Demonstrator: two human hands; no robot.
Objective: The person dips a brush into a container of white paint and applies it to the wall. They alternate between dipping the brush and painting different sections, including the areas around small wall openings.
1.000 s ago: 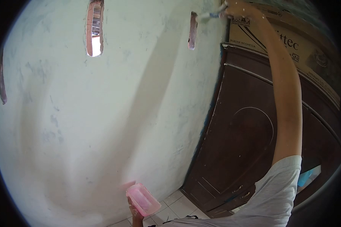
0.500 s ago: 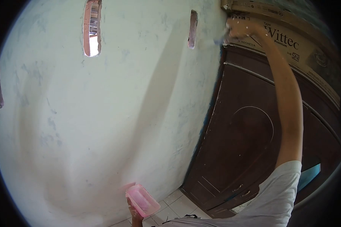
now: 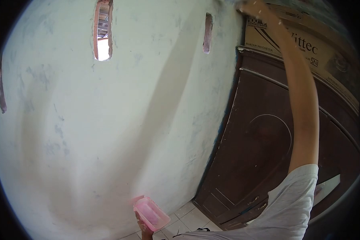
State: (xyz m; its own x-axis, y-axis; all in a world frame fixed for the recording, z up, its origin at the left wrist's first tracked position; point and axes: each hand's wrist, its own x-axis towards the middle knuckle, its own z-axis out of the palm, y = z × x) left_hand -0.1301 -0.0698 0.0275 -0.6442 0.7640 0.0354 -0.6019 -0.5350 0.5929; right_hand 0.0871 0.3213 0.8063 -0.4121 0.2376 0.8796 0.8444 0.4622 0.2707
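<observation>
My right hand (image 3: pixel 254 7) is raised to the top edge, fingers closed and blurred. It grips a bluish-grey tool (image 3: pixel 228 2), mostly cut off by the frame and too smeared to tell its kind. This tool is by the pale green wall (image 3: pixel 120 112), near the corner above the dark wooden cupboard. White specks dot the hand and forearm. Low in the view, my left hand (image 3: pixel 145 228) is closed around a pink plastic tub (image 3: pixel 164 223), tilted, with whitish-pink residue inside. The tub is close to the lower wall.
A brown wooden cupboard (image 3: pixel 252 152) stands on the right, with a "Wittec" cardboard box (image 3: pixel 264 38) on top. Narrow slots pierce the wall, including an open one (image 3: pixel 96 36) and another (image 3: pixel 207 34) near the corner. White floor tiles (image 3: pixel 192 218) show below.
My right hand has moved up from beside the box's left end to the top edge, carrying the tool. My left hand and the tub have barely shifted. The view has moved slightly.
</observation>
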